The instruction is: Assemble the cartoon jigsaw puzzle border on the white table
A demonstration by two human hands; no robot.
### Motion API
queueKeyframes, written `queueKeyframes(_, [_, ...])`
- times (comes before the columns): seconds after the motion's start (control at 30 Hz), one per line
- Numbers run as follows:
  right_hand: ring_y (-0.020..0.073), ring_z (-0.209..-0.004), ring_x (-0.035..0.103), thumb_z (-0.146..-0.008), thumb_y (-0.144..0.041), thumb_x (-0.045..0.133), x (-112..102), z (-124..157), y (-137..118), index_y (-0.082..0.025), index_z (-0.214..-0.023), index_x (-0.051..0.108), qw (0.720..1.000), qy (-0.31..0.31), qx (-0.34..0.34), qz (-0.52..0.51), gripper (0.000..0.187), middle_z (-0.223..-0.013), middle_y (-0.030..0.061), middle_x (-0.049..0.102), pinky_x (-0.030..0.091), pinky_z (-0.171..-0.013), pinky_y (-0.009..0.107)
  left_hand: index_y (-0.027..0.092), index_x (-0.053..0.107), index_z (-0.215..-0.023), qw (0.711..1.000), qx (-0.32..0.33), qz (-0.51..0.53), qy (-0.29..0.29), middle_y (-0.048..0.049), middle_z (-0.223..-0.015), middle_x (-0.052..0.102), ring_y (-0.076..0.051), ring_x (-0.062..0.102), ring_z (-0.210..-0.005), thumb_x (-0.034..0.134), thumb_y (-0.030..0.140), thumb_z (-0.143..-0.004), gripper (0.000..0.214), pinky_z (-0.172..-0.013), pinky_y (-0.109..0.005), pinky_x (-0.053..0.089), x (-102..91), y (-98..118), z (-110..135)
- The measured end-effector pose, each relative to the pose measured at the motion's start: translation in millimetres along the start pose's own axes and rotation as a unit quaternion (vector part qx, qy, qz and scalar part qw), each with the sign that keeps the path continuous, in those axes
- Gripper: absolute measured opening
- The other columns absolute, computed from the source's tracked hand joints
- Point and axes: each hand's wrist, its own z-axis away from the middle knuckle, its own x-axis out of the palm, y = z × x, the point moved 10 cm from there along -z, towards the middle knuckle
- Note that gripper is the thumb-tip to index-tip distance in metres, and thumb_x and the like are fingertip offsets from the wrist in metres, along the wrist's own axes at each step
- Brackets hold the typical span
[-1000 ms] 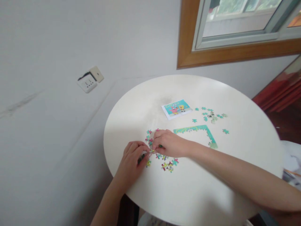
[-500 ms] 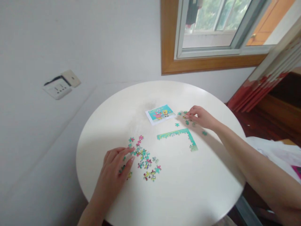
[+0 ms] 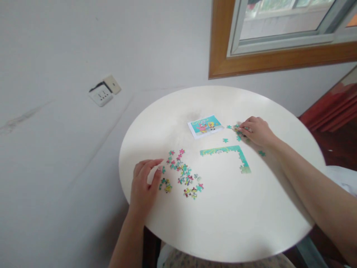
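My left hand rests at the left of the round table with thumb and fingers apart, holding nothing. Just right of its fingertips spreads a loose pile of jigsaw puzzle pieces in teal, pink and yellow. At the far right, my right hand pinches a puzzle piece, mostly covered by the fingers, at a smaller pile of teal pieces. Between the hands lies a joined corner of the puzzle border, a top strip and a right side. Behind it is a cartoon picture card.
A white round table bears everything. Single teal pieces lie near the card and by my right forearm. A wall with a socket stands at left, a wood-framed window behind, and a red curtain at right.
My left hand has drawn back leftward from the large pile, uncovering pieces beside it. My right hand stays at the small pile. The camera view has shifted left and down.
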Motion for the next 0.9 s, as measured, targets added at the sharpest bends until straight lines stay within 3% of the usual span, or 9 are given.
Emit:
queueKeyframes(0.33, [0.0295, -0.096, 0.051, -0.095, -0.039, 0.048, 2, 0, -1, -0.020, -0.099, 0.073, 0.999, 0.003, 0.001, 0.041, 0.032, -0.107, 0.0176, 0.064, 0.035, -0.078, 0.041, 0.023, 0.062, -0.112, 1.000, -0.006, 0.015, -0.012, -0.0059, -0.107, 0.063, -0.024, 0.059, -0.103, 0.048, 0.033, -0.099, 0.022, -0.092, -0.042, 0.050, 2.9, 0, -2])
queueKeyframes(0.9, [0.0314, -0.099, 0.054, -0.092, -0.045, 0.048, 2, -1, -2, -0.021, -0.094, 0.072, 0.997, 0.009, 0.022, 0.077, 0.034, -0.105, 0.0136, 0.064, 0.039, -0.079, 0.042, 0.023, 0.061, -0.114, 0.999, -0.009, 0.017, -0.037, -0.0058, -0.108, 0.062, -0.023, 0.057, -0.105, 0.047, 0.030, -0.100, 0.021, -0.094, -0.039, 0.048, 10.7, 1, 0])
